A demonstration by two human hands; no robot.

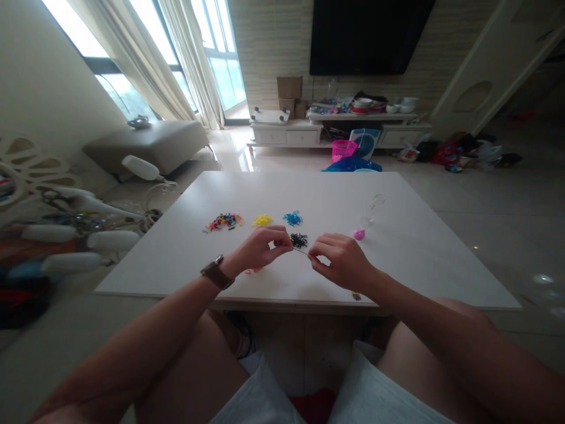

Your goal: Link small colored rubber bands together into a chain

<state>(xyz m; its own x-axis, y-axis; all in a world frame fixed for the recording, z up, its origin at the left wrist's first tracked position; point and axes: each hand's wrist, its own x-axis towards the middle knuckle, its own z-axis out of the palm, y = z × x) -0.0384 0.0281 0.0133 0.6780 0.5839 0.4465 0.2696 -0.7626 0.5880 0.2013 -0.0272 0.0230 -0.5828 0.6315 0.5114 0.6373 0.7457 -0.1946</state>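
Over the white table point(185, 235), my left hand point(265, 247) and my right hand point(342, 259) pinch opposite ends of a thin dark strand point(301, 251), pulled straight between the fingertips. Whether it is a thread or a stretched band I cannot tell. Just behind it lies a pile of small black loop-like pieces point(299, 240). Farther back are piles of blue pieces point(292, 218), yellow pieces point(262, 220) and mixed-colour pieces point(225, 221). Some red pieces point(252, 271) show partly beneath my left wrist, which wears a watch point(218, 272).
Right of my hands sit a pink round object point(359, 234) and clear ring-shaped pieces point(378, 201). A small dark-and-yellow item point(356, 296) lies near the front edge. Beyond the table are a pink basket point(343, 150) and a TV cabinet point(286, 135); a lamp point(141, 168) stands left.
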